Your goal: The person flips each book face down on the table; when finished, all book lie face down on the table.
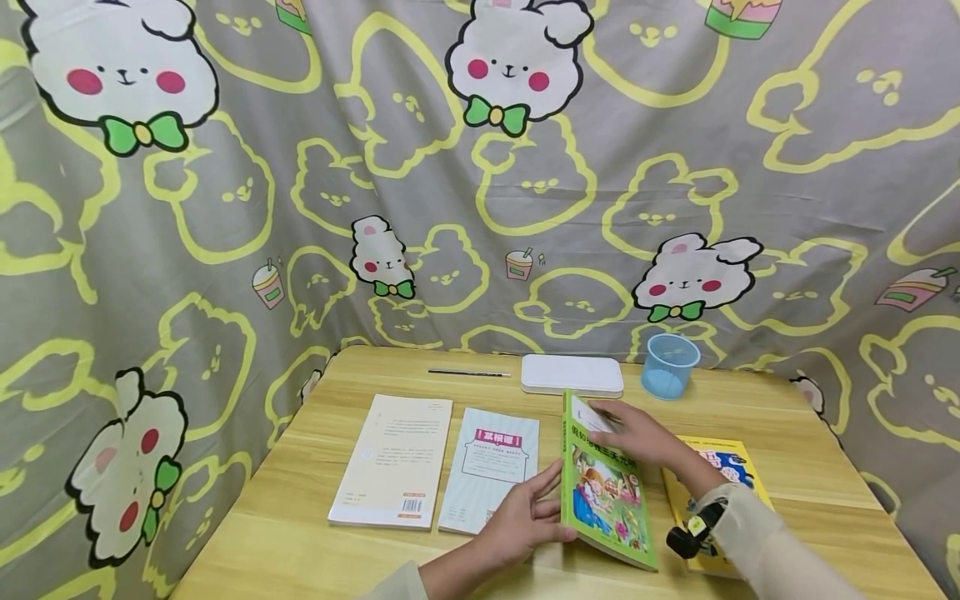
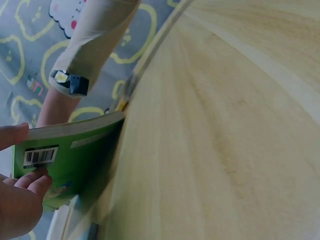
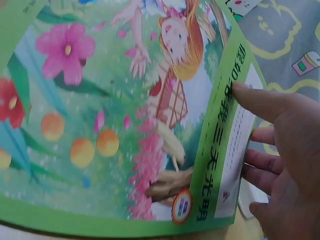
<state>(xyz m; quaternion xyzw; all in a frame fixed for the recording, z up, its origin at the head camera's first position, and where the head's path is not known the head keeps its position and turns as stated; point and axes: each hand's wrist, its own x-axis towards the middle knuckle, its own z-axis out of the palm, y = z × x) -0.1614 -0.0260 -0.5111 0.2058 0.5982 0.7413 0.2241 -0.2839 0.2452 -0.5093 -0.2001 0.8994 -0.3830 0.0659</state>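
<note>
A green picture-covered book [image 1: 603,492] is held tilted over the table between both hands. My left hand [image 1: 522,518] grips its lower left edge; in the left wrist view the thumb lies on the page edge and the curled fingers press the back cover beside a barcode [image 2: 41,156]. At the top of the book my right hand [image 1: 637,433] pinches the upper right edge. In the right wrist view its thumb [image 3: 260,102] lies on the front cover and the other fingers go behind. A yellow book [image 1: 723,467] lies under the right forearm, partly hidden.
Left of the green book lie a light blue book [image 1: 491,467] and a cream book [image 1: 393,458]. Along the back stand a pencil [image 1: 468,373], a white case [image 1: 572,375] and a blue translucent cup [image 1: 670,367]. A patterned curtain [image 1: 450,167] hangs behind the wooden table [image 1: 277,517].
</note>
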